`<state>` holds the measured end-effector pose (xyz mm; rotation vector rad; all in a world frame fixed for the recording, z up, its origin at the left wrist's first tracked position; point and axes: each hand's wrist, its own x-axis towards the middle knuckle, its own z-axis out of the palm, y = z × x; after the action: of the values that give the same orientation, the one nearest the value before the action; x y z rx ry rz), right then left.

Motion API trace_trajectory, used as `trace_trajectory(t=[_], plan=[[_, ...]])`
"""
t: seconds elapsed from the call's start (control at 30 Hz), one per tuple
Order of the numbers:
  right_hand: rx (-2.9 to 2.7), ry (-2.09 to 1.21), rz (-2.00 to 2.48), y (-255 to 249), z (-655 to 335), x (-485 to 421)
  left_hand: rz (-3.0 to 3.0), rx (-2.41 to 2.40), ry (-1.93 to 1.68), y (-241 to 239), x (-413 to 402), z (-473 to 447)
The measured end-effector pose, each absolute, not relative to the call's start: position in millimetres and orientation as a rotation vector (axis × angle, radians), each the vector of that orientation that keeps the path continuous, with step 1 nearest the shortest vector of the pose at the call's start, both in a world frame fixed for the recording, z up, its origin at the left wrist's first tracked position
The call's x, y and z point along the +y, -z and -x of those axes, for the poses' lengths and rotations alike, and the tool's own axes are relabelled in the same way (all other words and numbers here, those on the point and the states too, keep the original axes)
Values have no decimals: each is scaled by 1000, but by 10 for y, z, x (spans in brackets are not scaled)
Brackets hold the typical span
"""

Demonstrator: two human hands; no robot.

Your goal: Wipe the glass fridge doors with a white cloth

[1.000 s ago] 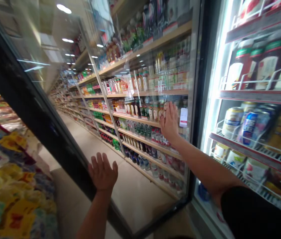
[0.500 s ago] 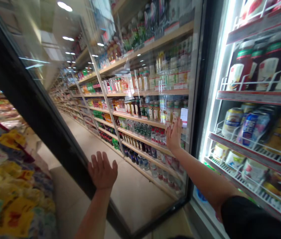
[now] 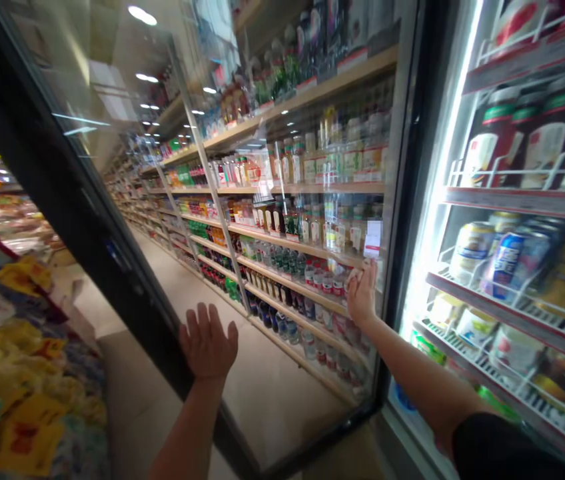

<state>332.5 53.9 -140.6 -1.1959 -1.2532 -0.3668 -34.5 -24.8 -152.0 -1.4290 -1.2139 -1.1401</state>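
Note:
A swung-out glass fridge door [image 3: 282, 320] with a black frame stands in front of me. Against the frame's outer side lies my left hand [image 3: 208, 341], palm forward and fingers stretched up. My right hand [image 3: 362, 293] is up at the glass near the hinge side, its fingers extended upward. A pale patch shows by those fingertips; whether it is a thin cloth or a reflection I cannot tell. Just above them a small white label [image 3: 373, 238] is on the pane.
On the right stands the lit fridge, its wire shelves [image 3: 502, 200] holding bottles and cans [image 3: 507, 263]. Long drink shelves [image 3: 292, 247] show through the glass along an aisle floor [image 3: 162, 260]. Yellow packets [image 3: 22, 427] are heaped at the lower left.
My right hand has slid down the glass and slightly right, away from the label. My left hand stays on the frame. The view has shifted a little.

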Motion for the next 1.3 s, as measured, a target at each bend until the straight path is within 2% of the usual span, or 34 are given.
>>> trace_trajectory(t=[0.07, 0.27, 0.5, 0.7, 0.9, 1.13, 1.3], plan=[[-1246, 374, 1203, 1450, -3330, 546, 1441, -1205, 1156, 1527, -242, 350], [-1311, 449, 1204, 1101, -3222, 541, 1452, -1239, 1175, 1534, -228, 360], [-1945, 642, 1040, 1711, -2911, 221, 1454, -1271, 1155, 1563, -223, 376], [-1765, 631, 1111, 1301, -2835, 272, 1483, -1351, 1246, 1597, -212, 377], [-2111, 678, 908, 1603, -2595, 90, 1497, -1379, 1250, 1588, -230, 359], [-1881, 621, 1054, 1259, -2436, 83, 1561, -1468, 1227, 1577, -249, 342], [-2129, 621, 917, 1664, -2376, 68, 1604, -1539, 1194, 1558, -249, 334]])
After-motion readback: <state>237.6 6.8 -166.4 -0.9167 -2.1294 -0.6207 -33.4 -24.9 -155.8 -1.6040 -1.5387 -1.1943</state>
